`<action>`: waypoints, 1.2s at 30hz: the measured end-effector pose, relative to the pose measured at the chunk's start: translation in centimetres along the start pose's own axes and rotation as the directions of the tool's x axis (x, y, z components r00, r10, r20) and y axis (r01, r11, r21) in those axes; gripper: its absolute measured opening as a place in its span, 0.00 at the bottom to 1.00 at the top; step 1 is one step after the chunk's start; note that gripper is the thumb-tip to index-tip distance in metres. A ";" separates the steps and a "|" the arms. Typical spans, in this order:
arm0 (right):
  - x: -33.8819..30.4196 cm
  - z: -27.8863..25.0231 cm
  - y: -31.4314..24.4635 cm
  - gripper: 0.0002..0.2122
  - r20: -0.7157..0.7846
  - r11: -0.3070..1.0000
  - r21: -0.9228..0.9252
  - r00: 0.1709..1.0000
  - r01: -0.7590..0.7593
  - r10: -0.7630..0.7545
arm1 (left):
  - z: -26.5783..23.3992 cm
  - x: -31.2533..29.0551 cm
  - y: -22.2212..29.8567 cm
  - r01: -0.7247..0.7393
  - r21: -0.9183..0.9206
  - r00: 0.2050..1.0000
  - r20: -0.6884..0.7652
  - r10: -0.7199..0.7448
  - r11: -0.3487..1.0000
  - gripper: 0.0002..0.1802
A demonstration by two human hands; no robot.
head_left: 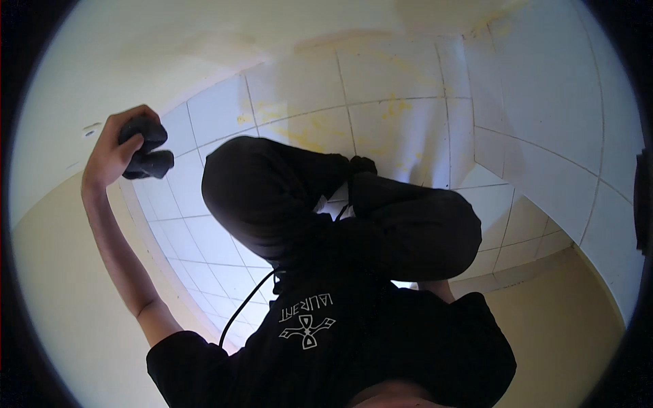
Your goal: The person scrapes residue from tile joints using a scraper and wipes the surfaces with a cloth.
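Note:
My left hand (114,151) is raised at the far left, its fingers and thumb wrapped round a bunched black cloth (149,163). The cloth looks soft and bulges out in two folds between thumb and fingers; I cannot make out its exact kind. It is held up near the pale wall, apart from my legs. Of my right arm only a short stretch of bare skin shows beside my right thigh; the right hand itself is hidden behind my leg.
My bent knees in black trousers (252,197) fill the middle. Yellow stains (309,129) mark the white floor tiles (299,51) ahead. A cream wall (61,272) stands at left, a tiled one (551,88) at right. A thin black cable (248,299) hangs by my waist.

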State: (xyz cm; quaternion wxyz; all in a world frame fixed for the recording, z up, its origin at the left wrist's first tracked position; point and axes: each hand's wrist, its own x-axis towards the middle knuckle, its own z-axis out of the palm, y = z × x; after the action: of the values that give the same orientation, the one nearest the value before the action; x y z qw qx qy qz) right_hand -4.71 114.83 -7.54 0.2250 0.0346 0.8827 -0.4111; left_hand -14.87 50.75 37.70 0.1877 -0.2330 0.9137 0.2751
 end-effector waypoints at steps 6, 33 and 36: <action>0.2 0.6 -0.7 0.18 0.008 1.000 -0.017 1.000 0.012 -0.011 | -1.1 -0.8 -0.8 -0.005 -0.019 1.000 0.002 0.005 1.000 0.19; 2.2 3.7 -1.6 0.18 -0.074 0.999 -0.026 0.996 0.047 -0.048 | 10.6 -9.4 -1.0 0.188 -0.094 0.108 0.991 0.074 0.978 0.36; 2.9 4.1 -1.7 0.18 -0.090 0.997 -0.054 0.994 0.064 -0.068 | 11.2 -10.1 -3.5 0.235 -0.015 0.065 0.998 -0.001 0.972 0.34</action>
State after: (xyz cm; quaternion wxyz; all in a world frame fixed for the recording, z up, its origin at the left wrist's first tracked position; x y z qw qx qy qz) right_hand -6.22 110.37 -9.88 0.1715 0.0183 0.9029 -0.3937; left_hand -2.37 58.02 32.33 0.7587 -0.0727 0.4917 0.4211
